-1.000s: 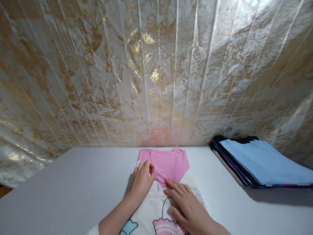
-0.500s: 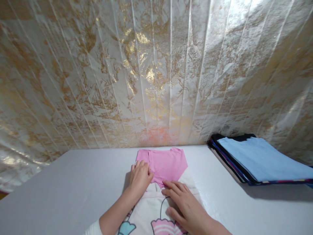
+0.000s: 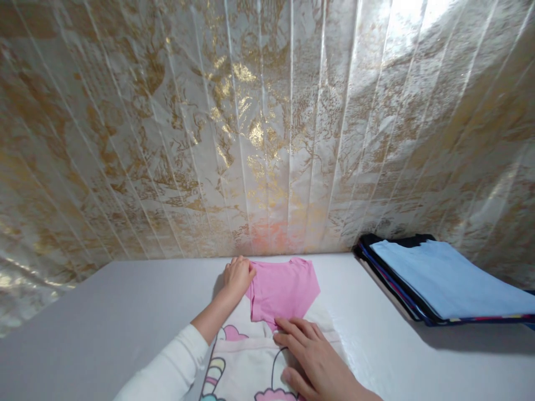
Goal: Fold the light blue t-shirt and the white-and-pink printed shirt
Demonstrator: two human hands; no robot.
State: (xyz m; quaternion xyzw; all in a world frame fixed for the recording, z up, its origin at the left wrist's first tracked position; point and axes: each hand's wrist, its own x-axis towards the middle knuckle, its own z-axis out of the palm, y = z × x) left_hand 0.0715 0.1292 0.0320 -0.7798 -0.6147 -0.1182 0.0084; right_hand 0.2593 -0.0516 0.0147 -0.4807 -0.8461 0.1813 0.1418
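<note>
A shirt lies folded in front of me, pink at its far end and white with pink, yellow and teal cartoon prints nearer to me. My left hand is at the far left corner of the pink part, its fingers curled down over the cloth edge with the thumb against it. My right hand rests on the white printed part just below the pink, palm down, fingers stretched out and slightly apart. The near end of the shirt runs out of view.
A stack of folded clothes, light blue on top with dark ones beneath, sits on the right of the white table. Behind the table's far edge hangs a shiny silver and gold patterned sheet.
My left hand has moved away from me along the pink cloth to its far left corner. The pink fold's left edge now shows clear of the hand. My right hand has stayed nearly in place.
</note>
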